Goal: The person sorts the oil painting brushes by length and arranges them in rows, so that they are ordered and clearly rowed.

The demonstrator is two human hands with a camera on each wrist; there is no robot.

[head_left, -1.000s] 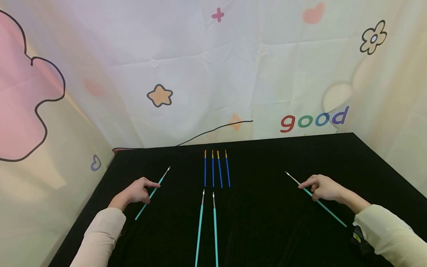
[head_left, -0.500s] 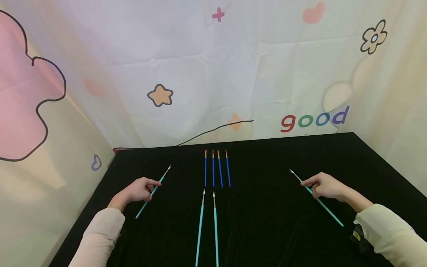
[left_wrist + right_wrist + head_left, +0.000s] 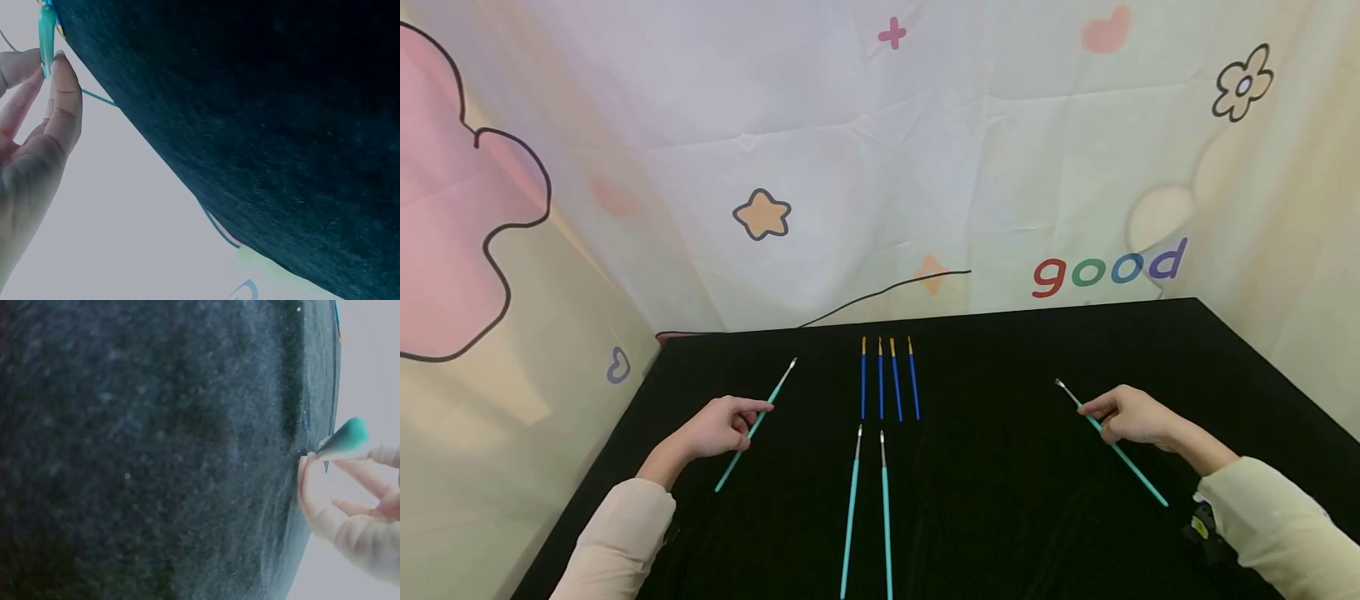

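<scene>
On the left of the head view, my left hand [image 3: 718,427] pinches a teal paintbrush [image 3: 727,473], its pale tip slanting away to the right. My right hand [image 3: 1137,417] holds a matching teal paintbrush [image 3: 1138,475] between thumb and fingers, tip pointing up and left. Both wrist views show the fingertips around a teal handle: the left brush [image 3: 47,28] points end-on past the thumb, and the right brush [image 3: 347,436] stands out above the fingers. Between the hands lie two more teal paintbrushes [image 3: 851,517], side by side with tips away from me.
Behind the middle teal pair, several blue paintbrushes [image 3: 882,383] lie in a row, orange tips toward the back. Everything lies on a black cloth-covered table [image 3: 985,500]. A printed pale curtain [image 3: 865,183] encloses the back and sides.
My left hand has moved a little right with its paintbrush, whose tip has gone farther back. The right paintbrush has turned slightly steeper, while that hand has shifted a little farther back.
</scene>
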